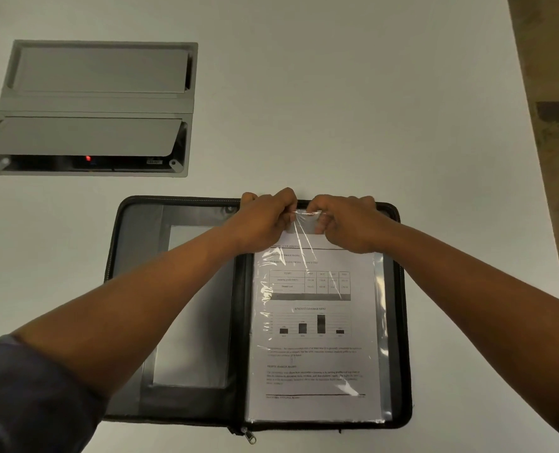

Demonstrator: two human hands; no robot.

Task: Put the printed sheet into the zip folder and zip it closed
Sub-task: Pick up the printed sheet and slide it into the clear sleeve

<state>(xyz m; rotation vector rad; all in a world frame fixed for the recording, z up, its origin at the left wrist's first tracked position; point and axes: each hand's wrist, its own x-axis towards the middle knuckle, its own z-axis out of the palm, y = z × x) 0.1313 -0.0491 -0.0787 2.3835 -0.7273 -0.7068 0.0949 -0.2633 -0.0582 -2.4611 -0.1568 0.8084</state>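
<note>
While the one printed sheet (314, 325) lies inside a clear plastic sleeve (381, 322) on the right half of the open black zip folder (131, 223), the left hand (265, 217) and right hand (347, 220) sit close together at the folder's far edge, each pinching the sleeve's top. One zipper pull (250, 438) hangs at the near edge by the spine. Beyond, to the left, a single grey flip-lid socket box (91, 106) is sunk into the white table (369, 93), whose right edge meets patterned carpet (553, 125).

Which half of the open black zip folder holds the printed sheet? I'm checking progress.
The right half: the printed sheet lies under its clear sleeve. The left half shows only grey pockets.
</note>
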